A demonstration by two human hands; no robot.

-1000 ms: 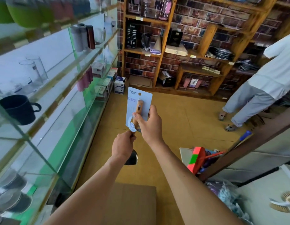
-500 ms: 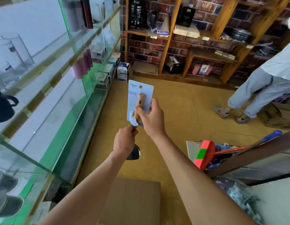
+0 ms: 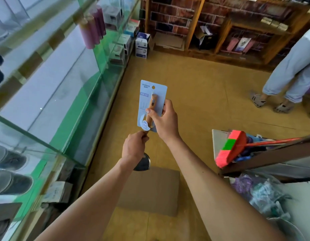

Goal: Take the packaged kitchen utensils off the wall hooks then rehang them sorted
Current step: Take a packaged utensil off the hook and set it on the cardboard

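Both hands hold one packaged utensil (image 3: 151,108) upright over the floor (image 3: 202,101). The right hand (image 3: 163,121) grips its pale blue card and wooden handle, thumb across the front; the left hand (image 3: 134,147) is closed around the shaft below, above the dark metal bowl (image 3: 143,163). Glass shelves (image 3: 60,87) stand left, a pink broom (image 3: 230,148) right
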